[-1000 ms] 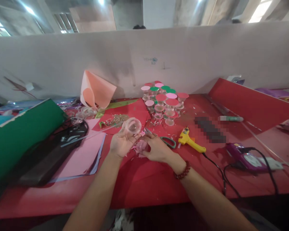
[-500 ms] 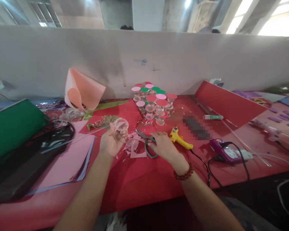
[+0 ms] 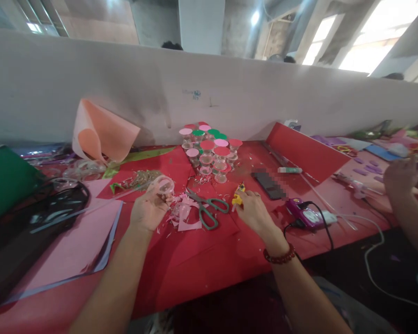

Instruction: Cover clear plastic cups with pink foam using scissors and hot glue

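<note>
My left hand (image 3: 148,209) is closed round a small clear plastic cup (image 3: 165,184), held just above the red table (image 3: 209,260). My right hand (image 3: 252,211) lies over the yellow glue gun (image 3: 237,198), its fingers curled round the handle. Between the hands lie green-handled scissors (image 3: 209,209) and pink paper scraps (image 3: 184,214).
A cluster of clear cups with pink, red and green paper lids (image 3: 209,147) stands at the back. Pink sheets (image 3: 73,246), a black bag (image 3: 35,222) and a green roll (image 3: 3,181) are at left. A purple device with cables (image 3: 304,215) lies right; another person's hand (image 3: 399,176) is far right.
My right hand left the scissors on the table and moved right onto the glue gun. The view has swung right, so another person's arm now shows.
</note>
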`<action>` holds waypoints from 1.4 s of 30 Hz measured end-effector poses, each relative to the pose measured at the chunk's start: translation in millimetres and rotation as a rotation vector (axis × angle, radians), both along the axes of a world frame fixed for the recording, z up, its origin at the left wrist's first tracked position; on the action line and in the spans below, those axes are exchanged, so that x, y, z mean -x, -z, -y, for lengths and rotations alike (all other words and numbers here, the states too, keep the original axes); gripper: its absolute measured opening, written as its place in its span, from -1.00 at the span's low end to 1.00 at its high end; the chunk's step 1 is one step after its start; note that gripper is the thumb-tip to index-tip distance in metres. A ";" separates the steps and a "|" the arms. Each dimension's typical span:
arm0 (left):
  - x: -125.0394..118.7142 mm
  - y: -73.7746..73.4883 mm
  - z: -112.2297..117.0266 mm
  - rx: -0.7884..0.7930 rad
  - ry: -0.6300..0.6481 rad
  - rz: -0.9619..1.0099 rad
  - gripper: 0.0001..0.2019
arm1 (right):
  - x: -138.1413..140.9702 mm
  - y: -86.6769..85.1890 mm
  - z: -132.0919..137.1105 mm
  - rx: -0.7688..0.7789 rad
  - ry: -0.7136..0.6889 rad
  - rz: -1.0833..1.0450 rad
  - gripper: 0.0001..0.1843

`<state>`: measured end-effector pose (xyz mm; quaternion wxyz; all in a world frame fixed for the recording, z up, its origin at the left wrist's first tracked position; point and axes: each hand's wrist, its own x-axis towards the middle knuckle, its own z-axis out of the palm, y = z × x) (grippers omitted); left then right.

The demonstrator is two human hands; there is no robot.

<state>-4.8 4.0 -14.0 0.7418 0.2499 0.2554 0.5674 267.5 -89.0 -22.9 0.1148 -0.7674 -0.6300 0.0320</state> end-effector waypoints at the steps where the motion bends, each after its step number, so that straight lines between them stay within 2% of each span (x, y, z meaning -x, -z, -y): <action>1: 0.0 -0.1 0.0 0.006 -0.004 -0.001 -0.80 | -4.2 1.5 0.7 0.028 0.004 0.025 -0.57; 5: 2.2 1.5 -0.5 0.015 -0.009 0.012 -0.78 | -13.1 7.9 2.4 0.110 0.054 0.107 -0.54; 10: 3.3 3.4 0.9 -0.004 -0.007 0.029 -0.74 | -22.0 16.7 3.5 0.118 0.121 0.171 -0.59; 14: 1.6 2.4 4.9 0.012 0.012 0.070 -0.73 | -31.1 24.0 1.7 0.155 0.071 0.153 -0.64; 16: 1.6 2.7 6.3 -0.006 0.033 0.096 -0.72 | -35.7 26.1 0.2 0.135 0.044 0.139 -0.60; 19: 2.3 3.9 7.1 -0.021 0.052 0.108 -0.70 | -40.8 22.0 -1.1 0.048 0.085 0.083 -0.58; 22: 1.8 4.1 7.9 -0.001 0.058 0.095 -0.71 | -37.1 2.3 -1.3 -0.095 0.136 -0.167 -0.72; 24: 0.1 3.6 8.6 0.013 0.073 0.094 -0.75 | -26.6 -19.5 -2.3 -0.218 0.107 -0.485 -0.80; 26: -2.2 3.3 9.0 0.029 0.098 0.086 -0.81 | -10.3 -43.1 -5.9 -0.212 -0.029 -0.945 -0.71; 28: -4.4 3.9 8.9 0.048 0.115 0.069 -0.81 | 8.9 -60.8 -12.9 -0.141 -0.160 -1.360 -0.66; 30: -5.7 5.2 8.4 0.063 0.111 0.057 -0.81 | 27.9 -66.1 -22.6 -0.132 -0.225 -1.557 -0.66; 32: -6.2 6.5 7.8 0.079 0.083 0.062 -0.80 | 44.0 -57.7 -32.5 -0.115 -0.266 -1.591 -0.63; 34: -6.3 7.3 7.2 0.104 0.058 0.067 -0.78 | 55.2 -40.2 -40.2 -0.017 -0.341 -1.607 -0.59; 38: -8.0 7.9 6.3 0.154 0.045 0.031 -0.81 | 62.3 -8.5 -44.9 0.015 -0.385 -1.645 -0.54; 42: -11.1 9.4 5.8 0.153 0.029 -0.005 -0.80 | 61.6 -3.1 -40.7 0.080 -0.440 -1.642 -0.49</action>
